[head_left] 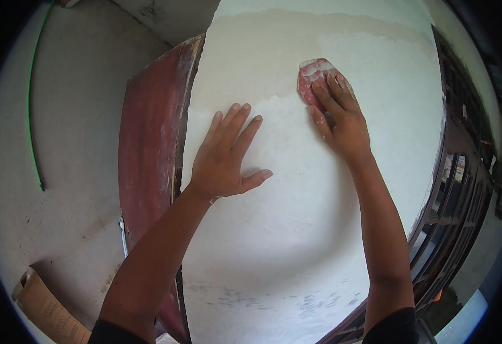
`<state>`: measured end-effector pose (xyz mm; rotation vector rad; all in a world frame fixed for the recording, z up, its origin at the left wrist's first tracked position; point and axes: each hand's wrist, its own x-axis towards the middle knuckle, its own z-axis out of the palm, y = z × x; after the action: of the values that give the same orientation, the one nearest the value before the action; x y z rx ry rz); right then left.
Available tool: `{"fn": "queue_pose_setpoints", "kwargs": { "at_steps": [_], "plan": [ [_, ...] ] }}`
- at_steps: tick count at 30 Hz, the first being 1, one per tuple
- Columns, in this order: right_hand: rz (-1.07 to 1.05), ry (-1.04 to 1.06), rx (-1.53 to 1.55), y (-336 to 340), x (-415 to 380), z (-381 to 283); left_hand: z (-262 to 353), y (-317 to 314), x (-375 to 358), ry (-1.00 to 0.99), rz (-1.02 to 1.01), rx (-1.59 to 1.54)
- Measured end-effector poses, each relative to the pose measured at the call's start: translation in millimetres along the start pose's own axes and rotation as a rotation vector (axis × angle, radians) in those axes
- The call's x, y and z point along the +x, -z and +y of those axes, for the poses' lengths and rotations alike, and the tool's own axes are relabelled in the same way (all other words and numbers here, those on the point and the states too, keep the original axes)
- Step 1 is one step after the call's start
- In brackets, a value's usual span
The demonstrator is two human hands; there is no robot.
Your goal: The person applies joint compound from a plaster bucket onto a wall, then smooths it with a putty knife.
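Observation:
A white plastered wall [285, 229] fills the middle of the head view, with a darker beige band across its upper part. My right hand [344, 123] presses a red piece of sandpaper [314, 74], caked with white dust, against the upper right of this wall. Its fingers lie over the sheet, and the thumb sits at the lower edge. To the left, my left hand [222, 155] rests with fingers spread and palm toward the wall, holding nothing. White specks show on its thumb and wrist.
A reddish-brown wooden panel [147, 132] borders the wall on the left. Beyond it a green cord [30, 109] hangs, and a cardboard piece [50, 309] stands lower left. Dark window frames [454, 189] run along the right. Grey smudges mark the lower wall.

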<state>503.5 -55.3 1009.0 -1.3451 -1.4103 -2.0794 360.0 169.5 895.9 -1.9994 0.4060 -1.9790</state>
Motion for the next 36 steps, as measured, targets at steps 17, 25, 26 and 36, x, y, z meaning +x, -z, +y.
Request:
{"fn": "queue_pose_setpoints", "kwargs": {
  "at_steps": [17,25,26,36],
  "plan": [
    [-0.016,-0.1,0.024,4.0,-13.5,-5.6,1.4,-0.9,-2.1,0.041,-0.009,-0.025],
    [0.088,-0.024,0.025,-19.8,46.9,-4.3,-3.0,-1.2,-2.4,0.036,0.008,-0.034],
    [0.037,-0.021,0.02,-17.7,37.7,-5.1,-2.2,-1.2,-3.5,0.035,0.003,-0.038],
    [0.033,-0.055,0.057,-1.7,9.2,-11.1,-0.6,-1.6,-1.4,0.03,-0.007,-0.034]
  ]
}}
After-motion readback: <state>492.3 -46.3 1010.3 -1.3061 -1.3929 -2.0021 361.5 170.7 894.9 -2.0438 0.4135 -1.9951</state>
